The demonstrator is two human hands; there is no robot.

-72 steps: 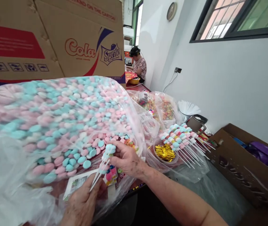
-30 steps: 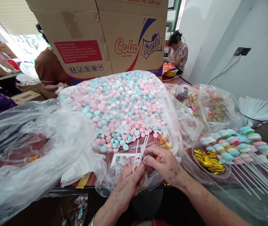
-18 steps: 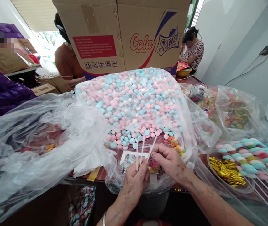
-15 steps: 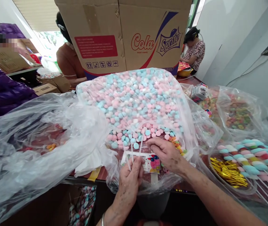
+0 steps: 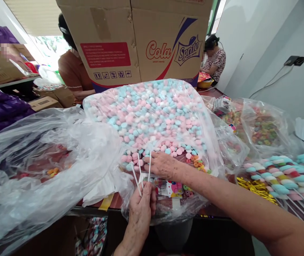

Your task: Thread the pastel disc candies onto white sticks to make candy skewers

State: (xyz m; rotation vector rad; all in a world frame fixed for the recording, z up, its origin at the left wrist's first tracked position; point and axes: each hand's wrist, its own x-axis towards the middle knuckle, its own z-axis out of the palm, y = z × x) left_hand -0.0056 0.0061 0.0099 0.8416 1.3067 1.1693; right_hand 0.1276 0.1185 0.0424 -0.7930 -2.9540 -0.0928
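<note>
My left hand (image 5: 140, 208) is closed on three thin white sticks (image 5: 140, 170) that point up and fan apart. My right hand (image 5: 163, 164) reaches left over the open mouth of a big clear bag (image 5: 216, 149) of pink, blue and white marshmallow candies (image 5: 152, 113). Its fingers curl down among the loose candies just beside the stick tips; what they hold, if anything, is hidden. Small coloured ring candies (image 5: 197, 164) lie to the right of that hand. A printed card (image 5: 168, 187) lies under the plastic below it.
A crumpled clear bag (image 5: 34, 160) fills the left. Finished candy skewers (image 5: 287, 174) and a bowl of gold twist ties (image 5: 258, 186) sit at right, with more candy bags (image 5: 264, 128) behind. A Cola Sprite carton (image 5: 146, 39) stands at the back. Two other people work beyond it.
My right hand has left the sticks and moved left and forward into the loose candies. My left hand shifted slightly left, the sticks still in it.
</note>
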